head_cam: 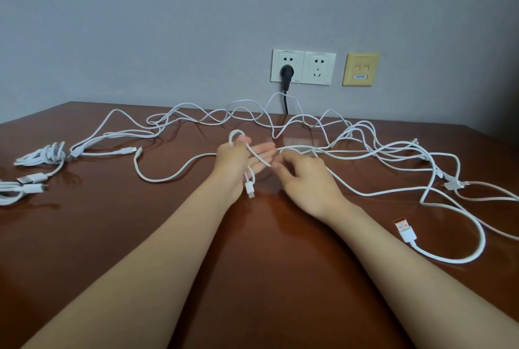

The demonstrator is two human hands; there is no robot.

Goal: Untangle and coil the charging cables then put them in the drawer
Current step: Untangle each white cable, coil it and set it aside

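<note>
Several white charging cables (280, 120) sprawl tangled across the brown table (252, 278). My left hand (238, 159) is held flat with one white cable looped over the thumb and across the palm; the cable's small plug (249, 188) dangles below the wrist. My right hand (303, 177) pinches the same cable just right of the left palm, fingers curled. A finished coil (45, 156) lies at the table's left edge. A cable with an orange-tipped USB plug (404, 229) curves at the right. No drawer is in view.
Two wall sockets (303, 68) sit above the table's far edge, with a black plug (287, 72) and its black cord dropping behind the table. A yellow network plate (361, 68) is to their right. More loose plugs (31, 179) lie at the far left.
</note>
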